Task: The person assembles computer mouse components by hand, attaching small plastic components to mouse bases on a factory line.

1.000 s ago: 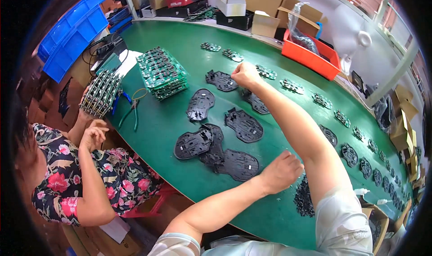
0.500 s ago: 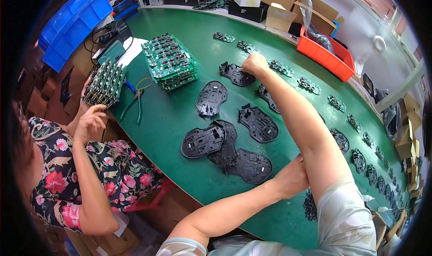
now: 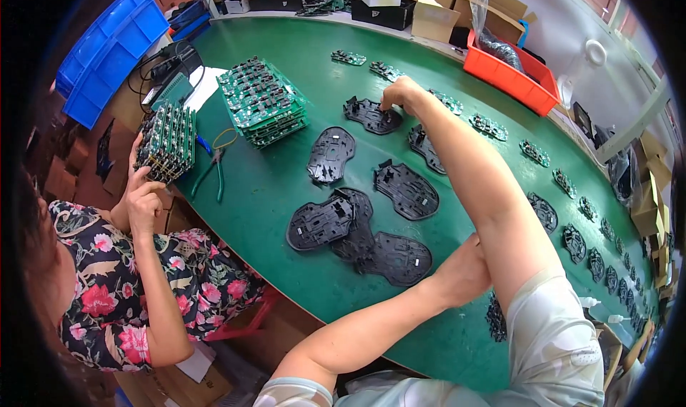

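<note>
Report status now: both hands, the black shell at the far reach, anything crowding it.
Right hand on far black shell, grip unclear. Left hand at table edge, beside near shells. Small green boards close by.

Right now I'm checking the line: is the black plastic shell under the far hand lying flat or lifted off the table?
Flat. The black plastic shell rests on the green table, with the right hand on its far edge.

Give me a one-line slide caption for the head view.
Right hand reaches to a black plastic shell on the green table; left hand rests by the right arm.
</note>
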### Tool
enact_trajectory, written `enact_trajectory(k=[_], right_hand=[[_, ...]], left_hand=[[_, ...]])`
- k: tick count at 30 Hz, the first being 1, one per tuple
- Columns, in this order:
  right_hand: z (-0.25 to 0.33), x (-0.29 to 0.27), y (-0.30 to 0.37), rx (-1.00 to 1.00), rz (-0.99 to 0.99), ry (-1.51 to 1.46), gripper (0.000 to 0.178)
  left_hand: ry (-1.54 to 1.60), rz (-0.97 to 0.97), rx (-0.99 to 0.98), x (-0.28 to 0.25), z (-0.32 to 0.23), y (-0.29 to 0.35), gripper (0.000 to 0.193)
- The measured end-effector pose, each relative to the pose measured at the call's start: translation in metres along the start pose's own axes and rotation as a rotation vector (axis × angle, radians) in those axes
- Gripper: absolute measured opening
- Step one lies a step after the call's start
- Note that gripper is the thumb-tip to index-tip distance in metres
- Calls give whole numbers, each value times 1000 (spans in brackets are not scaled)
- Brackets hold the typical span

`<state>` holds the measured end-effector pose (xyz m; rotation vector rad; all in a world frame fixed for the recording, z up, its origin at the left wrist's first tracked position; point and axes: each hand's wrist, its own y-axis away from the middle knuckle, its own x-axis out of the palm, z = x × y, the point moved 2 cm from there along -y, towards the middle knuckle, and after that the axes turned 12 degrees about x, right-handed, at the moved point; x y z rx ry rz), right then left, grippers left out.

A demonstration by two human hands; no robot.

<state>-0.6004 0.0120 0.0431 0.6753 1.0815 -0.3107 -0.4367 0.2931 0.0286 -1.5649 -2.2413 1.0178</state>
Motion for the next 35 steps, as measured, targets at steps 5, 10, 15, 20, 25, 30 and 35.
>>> enact_trajectory(k=[5,10,15,20,25,30,35], right_hand=[[-18,-22,42,88,-41,-608,43],[-69,-58,96,-109,-143,-656,28],[-136,-80,241,-156,-274,-521,29],[-226,-54,360,-74,-375,-504,24],[-300,-28,416,112,-524,-438,22],[-336,-18,421,270,-640,-457,19],[-374,-7,410,357,-562,-414,20]], left_hand=[[-787,278,325,1,6,8,18],[-750,252,388,-2,4,3,18],[-745,209,367,-9,0,-2,18],[-999,64,268,-36,-7,-12,16],[-1427,-69,51,-95,1,-21,41],[-1634,18,-306,-135,30,1,39],[-1559,189,-525,-128,38,-4,38]])
